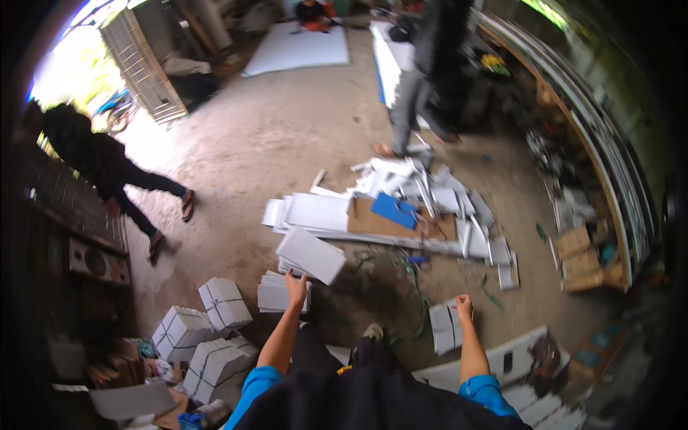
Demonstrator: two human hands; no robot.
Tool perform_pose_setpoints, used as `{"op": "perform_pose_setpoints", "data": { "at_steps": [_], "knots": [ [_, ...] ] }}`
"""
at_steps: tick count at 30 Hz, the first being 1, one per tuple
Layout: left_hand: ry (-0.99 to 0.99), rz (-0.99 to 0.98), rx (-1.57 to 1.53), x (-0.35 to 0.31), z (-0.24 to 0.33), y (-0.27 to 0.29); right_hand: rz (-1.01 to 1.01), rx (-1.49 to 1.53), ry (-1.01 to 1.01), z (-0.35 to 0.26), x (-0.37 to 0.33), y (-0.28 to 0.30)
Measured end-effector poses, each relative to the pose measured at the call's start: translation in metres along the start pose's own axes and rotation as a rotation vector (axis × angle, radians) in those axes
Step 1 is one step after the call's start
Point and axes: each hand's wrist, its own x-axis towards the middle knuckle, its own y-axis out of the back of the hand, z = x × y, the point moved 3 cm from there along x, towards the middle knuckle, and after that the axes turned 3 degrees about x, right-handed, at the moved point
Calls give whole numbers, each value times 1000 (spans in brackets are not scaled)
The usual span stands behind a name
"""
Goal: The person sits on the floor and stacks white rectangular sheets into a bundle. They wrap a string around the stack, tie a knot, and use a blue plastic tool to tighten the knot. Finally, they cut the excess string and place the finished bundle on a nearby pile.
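My left hand [294, 288] grips the near edge of a small stack of white rectangular boards [312, 254], thumb on top. The stack is tilted above another pile of white boards [272, 295] on the floor. Off to the right, my right hand [464, 308] is closed in a pinch at the upper right corner of a white board bundle [443, 331] with a dark strap around it. What lies between those fingers is too small to make out.
Strapped white bundles [223, 302] stand at the lower left. Ahead lies a long stack of white panels [319, 213], with brown cardboard, a blue piece [394, 209] and white scraps on it. One person [93, 154] walks at left; another [419, 79] stands beyond the scraps.
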Motion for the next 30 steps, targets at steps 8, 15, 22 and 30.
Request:
{"op": "perform_pose_setpoints", "data": {
  "at_steps": [8,15,22,30],
  "knots": [
    [-244,-365,281,-52,92,-134,454,434,-714,197,-130,120],
    [-289,-503,570,-72,70,-194,110,283,-752,208,-217,69],
    [-93,-518,686,-72,39,-254,78,182,-786,197,-145,126],
    [73,-475,698,-47,31,-344,-37,-17,-552,140,76,194]
  ]
}}
